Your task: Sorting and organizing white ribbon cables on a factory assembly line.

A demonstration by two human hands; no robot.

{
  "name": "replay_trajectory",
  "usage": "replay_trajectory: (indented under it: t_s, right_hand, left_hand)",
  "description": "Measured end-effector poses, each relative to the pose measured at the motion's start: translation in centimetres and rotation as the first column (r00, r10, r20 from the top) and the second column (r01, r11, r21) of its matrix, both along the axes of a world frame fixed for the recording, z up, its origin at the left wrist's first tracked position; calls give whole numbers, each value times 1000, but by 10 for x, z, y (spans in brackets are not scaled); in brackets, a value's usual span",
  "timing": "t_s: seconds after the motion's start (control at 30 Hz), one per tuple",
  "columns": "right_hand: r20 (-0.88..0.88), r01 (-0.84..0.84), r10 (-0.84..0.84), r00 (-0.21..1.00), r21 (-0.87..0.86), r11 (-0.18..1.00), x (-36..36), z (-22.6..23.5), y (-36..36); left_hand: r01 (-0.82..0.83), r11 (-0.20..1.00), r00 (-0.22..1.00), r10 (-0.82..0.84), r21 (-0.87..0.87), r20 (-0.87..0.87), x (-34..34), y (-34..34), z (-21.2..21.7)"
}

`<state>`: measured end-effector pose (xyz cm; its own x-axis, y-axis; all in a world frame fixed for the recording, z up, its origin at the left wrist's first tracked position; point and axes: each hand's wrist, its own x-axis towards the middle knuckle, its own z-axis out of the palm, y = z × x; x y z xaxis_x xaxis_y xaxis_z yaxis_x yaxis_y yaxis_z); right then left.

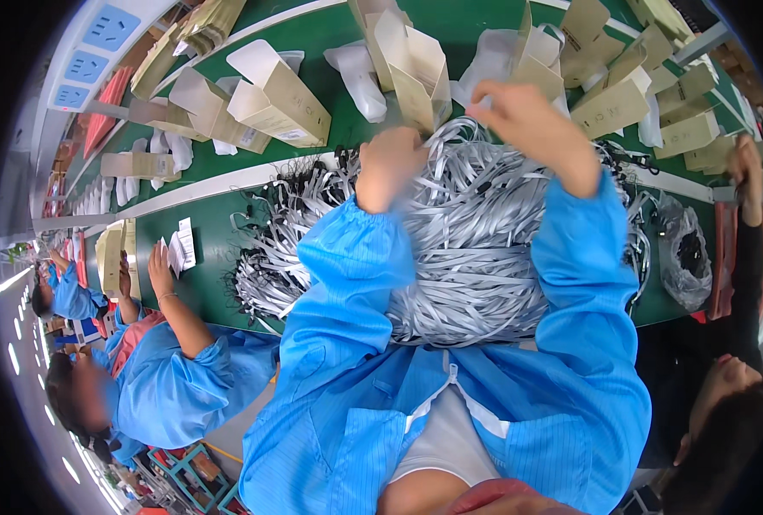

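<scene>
A large heap of grey-white flat lanyards with black cord ends lies in front of me on the green table. My left hand is over the heap's far edge, just below a tall open cardboard box; motion smears its fingers, so its grip is unclear. To the right, my right hand hovers over the far side of the heap. Its fingers are bent inward close to a looping strap, and what lies between the fingertips cannot be made out. A white wrapped item lies left of the tall box.
More open cardboard boxes stand along the far strip, left and right. A clear plastic bag with dark contents sits to the right. At left, a co-worker in blue handles a box; another person's dark sleeve reaches in at right.
</scene>
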<state>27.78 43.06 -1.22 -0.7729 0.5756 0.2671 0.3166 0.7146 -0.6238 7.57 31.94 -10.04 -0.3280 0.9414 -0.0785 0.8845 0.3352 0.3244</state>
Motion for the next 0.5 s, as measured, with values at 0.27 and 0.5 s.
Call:
replay_trajectory:
  t_s: [0.27,0.5]
  right_hand:
    - [159,-18,-1,987,116,993,-20,-53,29]
    - [-410,-479,406,817,-88,874,17,57,-50]
  left_hand:
    - [-18,1000,987,20,-18,158,8,-27,64]
    - [333,759,760,-567,560,317,33,-46,109]
